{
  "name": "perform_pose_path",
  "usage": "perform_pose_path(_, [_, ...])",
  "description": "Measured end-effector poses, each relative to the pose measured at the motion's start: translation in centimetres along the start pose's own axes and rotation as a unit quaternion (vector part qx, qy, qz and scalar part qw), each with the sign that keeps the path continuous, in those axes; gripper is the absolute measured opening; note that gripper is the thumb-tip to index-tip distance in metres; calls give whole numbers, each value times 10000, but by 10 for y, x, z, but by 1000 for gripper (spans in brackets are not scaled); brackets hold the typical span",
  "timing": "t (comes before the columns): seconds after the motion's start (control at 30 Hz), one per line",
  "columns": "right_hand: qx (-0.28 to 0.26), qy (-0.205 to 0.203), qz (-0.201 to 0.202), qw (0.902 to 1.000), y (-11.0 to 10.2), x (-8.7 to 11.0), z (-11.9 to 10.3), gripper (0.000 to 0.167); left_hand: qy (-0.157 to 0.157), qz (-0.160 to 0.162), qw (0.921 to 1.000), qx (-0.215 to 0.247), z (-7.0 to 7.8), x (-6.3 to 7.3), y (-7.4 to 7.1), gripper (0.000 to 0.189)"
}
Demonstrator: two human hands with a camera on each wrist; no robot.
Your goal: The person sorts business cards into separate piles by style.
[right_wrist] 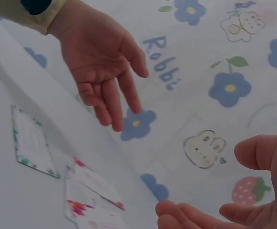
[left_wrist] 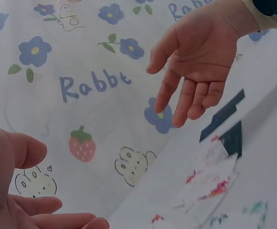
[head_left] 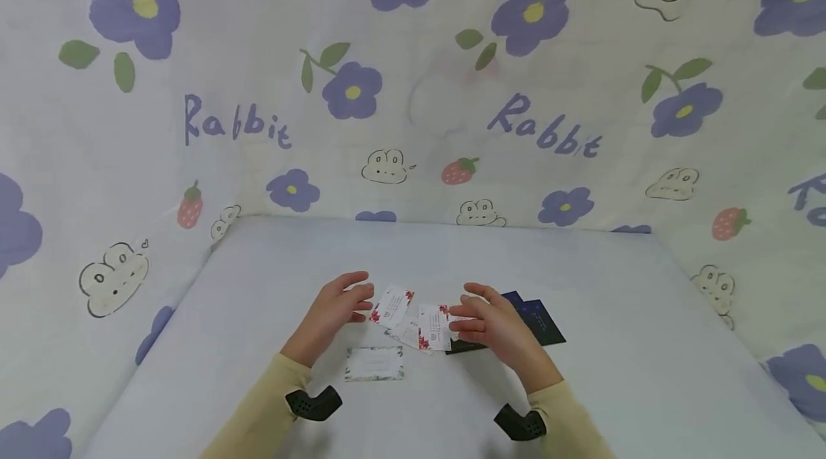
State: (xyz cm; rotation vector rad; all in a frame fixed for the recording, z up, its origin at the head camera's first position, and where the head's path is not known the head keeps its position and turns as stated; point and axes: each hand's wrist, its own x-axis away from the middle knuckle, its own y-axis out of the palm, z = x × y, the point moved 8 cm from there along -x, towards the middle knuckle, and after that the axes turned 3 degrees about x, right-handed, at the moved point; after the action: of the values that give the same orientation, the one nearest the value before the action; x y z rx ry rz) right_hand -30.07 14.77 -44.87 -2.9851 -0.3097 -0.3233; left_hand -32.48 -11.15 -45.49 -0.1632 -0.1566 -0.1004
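Observation:
Both hands hover over the table with relaxed, spread fingers and hold nothing. My left hand (head_left: pixel 335 312) is just left of a white card with red flowers (head_left: pixel 392 307). To the right, my right hand (head_left: pixel 493 319) overlaps a second red-flowered card (head_left: pixel 434 328) and partly hides the dark cards (head_left: pixel 540 321) behind it. Under the red-flowered cards lies another pale card (head_left: pixel 405 334), mostly covered. A card with a green leaf border (head_left: pixel 374 363) lies apart, nearer the front. The left wrist view shows the right hand (left_wrist: pixel 198 67) palm in, above the cards.
A white table surface (head_left: pixel 258 258) spreads around the cards. Behind it and at both sides hangs a cloth (head_left: pixel 413 122) printed with blue flowers, strawberries and rabbits. Black bands (head_left: pixel 314 403) sit on both wrists over yellow sleeves.

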Motion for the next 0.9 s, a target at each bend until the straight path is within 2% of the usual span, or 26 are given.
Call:
perform_pose_path(0.17, [-293, -50, 211, 9993, -35, 3, -4, 63, 70, -206, 9994, 253, 6, -8, 12, 53])
perform_pose_path(0.3, [-515, -52, 322, 9981, -55, 4, -4, 66, 60, -223, 9988, 425, 7, -9, 16, 52])
perform_pose_path(0.47, [-647, -24, 345, 9973, -65, 4, -5, 68, 36, -185, 9981, 584, 3, -10, 14, 51])
perform_pose_path(0.6, [-687, -19, 410, 9968, -71, 3, -5, 67, 109, -223, 9976, 652, 6, -11, 14, 49])
perform_pose_path(0.9, [-516, -26, 531, 9973, -76, 3, -2, 65, 20, -235, 9979, 611, 9, -18, 22, 47])
